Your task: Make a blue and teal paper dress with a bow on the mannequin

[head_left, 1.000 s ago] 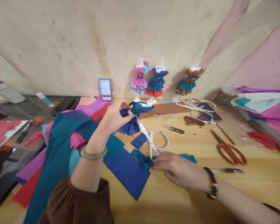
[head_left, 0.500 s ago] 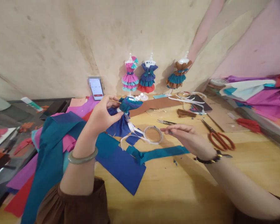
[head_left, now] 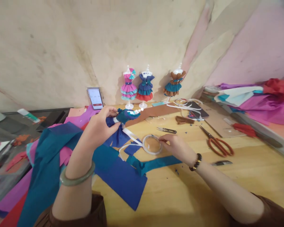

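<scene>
My left hand (head_left: pixel 101 127) is closed around a small white dress form (head_left: pixel 137 111), which is tilted to the right and wears a teal and dark blue crepe-paper dress (head_left: pixel 125 116). A blue paper skirt piece (head_left: pixel 117 136) hangs under it. From near its waist a narrow white tape strip (head_left: pixel 131 135) runs to a roll of white tape (head_left: pixel 144 148) on the table. My right hand (head_left: pixel 177 148) pinches at the roll's right rim with thumb and fingers together. Below the roll lie a teal paper strip (head_left: pixel 161 162) and a dark blue paper sheet (head_left: pixel 125 181).
Three dressed miniature forms (head_left: pixel 145 85) stand along the wall, right of a propped phone (head_left: pixel 95 98). Thread snips (head_left: pixel 167 130), orange-handled scissors (head_left: pixel 219 143) and a knife (head_left: pixel 222 163) lie to the right. Coloured paper (head_left: pixel 52 154) piles up at left, more (head_left: pixel 257 104) at far right.
My right hand has moved left, its fingertips now at the tape roll's rim. My left hand still holds the dress form. The whole view has shifted, with things appearing lower and slightly left.
</scene>
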A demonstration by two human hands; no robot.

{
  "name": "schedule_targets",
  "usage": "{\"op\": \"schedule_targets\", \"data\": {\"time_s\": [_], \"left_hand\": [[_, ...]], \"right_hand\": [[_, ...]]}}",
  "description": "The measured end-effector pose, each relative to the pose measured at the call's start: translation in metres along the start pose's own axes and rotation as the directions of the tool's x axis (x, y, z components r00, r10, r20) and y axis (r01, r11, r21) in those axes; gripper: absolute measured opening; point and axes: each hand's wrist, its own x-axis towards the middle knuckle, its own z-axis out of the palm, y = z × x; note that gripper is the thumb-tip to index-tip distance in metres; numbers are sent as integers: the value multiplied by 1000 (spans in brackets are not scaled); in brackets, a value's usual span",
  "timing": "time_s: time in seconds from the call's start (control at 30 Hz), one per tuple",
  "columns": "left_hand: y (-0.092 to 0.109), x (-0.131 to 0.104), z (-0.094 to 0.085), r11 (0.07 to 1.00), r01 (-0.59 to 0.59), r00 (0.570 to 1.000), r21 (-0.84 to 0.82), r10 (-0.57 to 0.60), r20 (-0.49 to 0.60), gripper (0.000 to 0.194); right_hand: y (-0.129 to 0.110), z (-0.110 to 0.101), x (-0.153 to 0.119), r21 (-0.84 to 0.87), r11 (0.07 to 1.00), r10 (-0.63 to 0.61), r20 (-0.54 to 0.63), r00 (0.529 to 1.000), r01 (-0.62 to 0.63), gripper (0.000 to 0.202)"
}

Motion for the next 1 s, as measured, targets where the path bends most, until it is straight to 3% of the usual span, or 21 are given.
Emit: {"op": "schedule_targets", "data": {"time_s": [0.17, 0.33, 0.43, 0.57, 0.63, 0.7, 0.83, 1.0], "left_hand": [[-1, 0, 0, 1000, 21, 1000, -13, -21, 17, 35], [2, -2, -3, 1000, 17, 1000, 13, -17, 11, 35], [3, -2, -3, 1000, 24, 999, 0, -24, 31, 35], [5, -3, -5, 999, 34, 999, 21, -35, 31, 36], [7, -3, -6, 997, 42, 999, 59, -44, 33, 36], [9, -4, -7, 995, 43, 998, 91, -47, 38, 37], [12, -4, -9, 994, 39, 998, 104, -45, 52, 37], [11, -5, -7, 995, 40, 997, 88, -45, 57, 36]], "right_hand": [[26, -9, 12, -220, 972, 58, -86, 995, -76, 29], [42, -1, 27, -252, 964, 73, -36, 997, -80, 31], [42, -10, 33, -226, 970, 85, -24, 996, -89, 33], [14, -41, 35, -64, 997, 38, 49, 998, -34, 41], [-12, -57, 32, 246, 969, -18, 162, 987, -22, 43], [-40, -69, 29, 367, 930, -54, 217, 975, -30, 41], [-81, -76, 30, 298, 949, -170, 198, 965, 106, 42], [-90, -68, 45, 246, 955, -221, 207, 953, 168, 44]]}}
